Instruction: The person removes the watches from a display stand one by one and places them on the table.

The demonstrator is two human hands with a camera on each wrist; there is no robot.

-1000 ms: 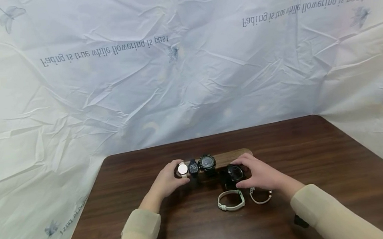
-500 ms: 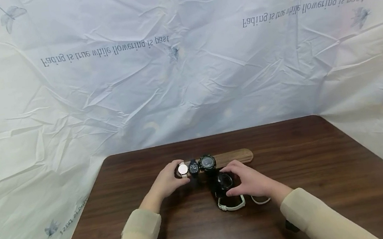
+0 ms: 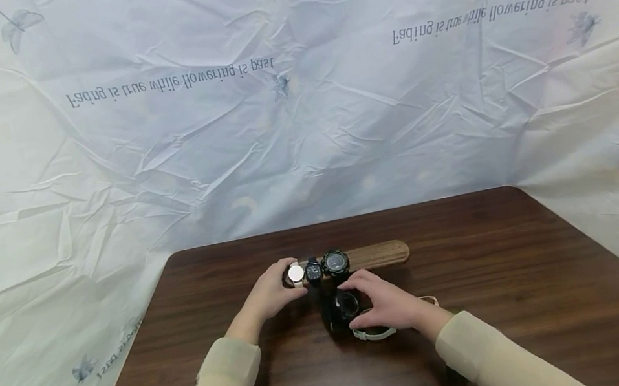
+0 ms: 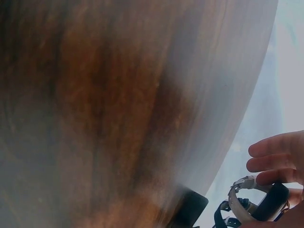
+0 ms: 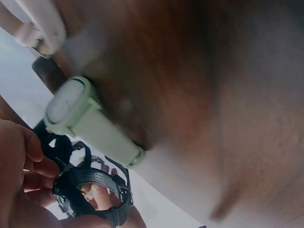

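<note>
Nearest the person, the right hand (image 3: 386,307) grips a black watch (image 3: 344,309) with curled fingers, holding it just above the dark wooden surface (image 3: 534,294). 1 second ago that hand and watch sat farther right, beside the wooden stand's bare stretch; since then they have moved left and toward the person, so the watch is now just in front of the stand's 3 mounted watches. The hand now covers most of the pale green watch (image 3: 372,333), which lay in plain sight before; only its near band edge shows in the head view, though the right wrist view shows its face and strap (image 5: 88,126) lying on the surface. The small white-strapped watch (image 3: 428,300) is reduced to a sliver behind the wrist.

Farther back, the left hand (image 3: 272,292) has stayed put, its fingers curled round the left end of the wooden stand (image 3: 379,254), beside the white-faced watch (image 3: 295,274). Next along the stand are a small dark watch (image 3: 313,271) and a large round black watch (image 3: 335,262).

The left wrist view is mostly blurred wood grain; at its lower right corner only fingertips (image 4: 273,156) and part of a watch band are visible. The creased white sheet (image 3: 298,103) behind carries mirrored lettering.
</note>
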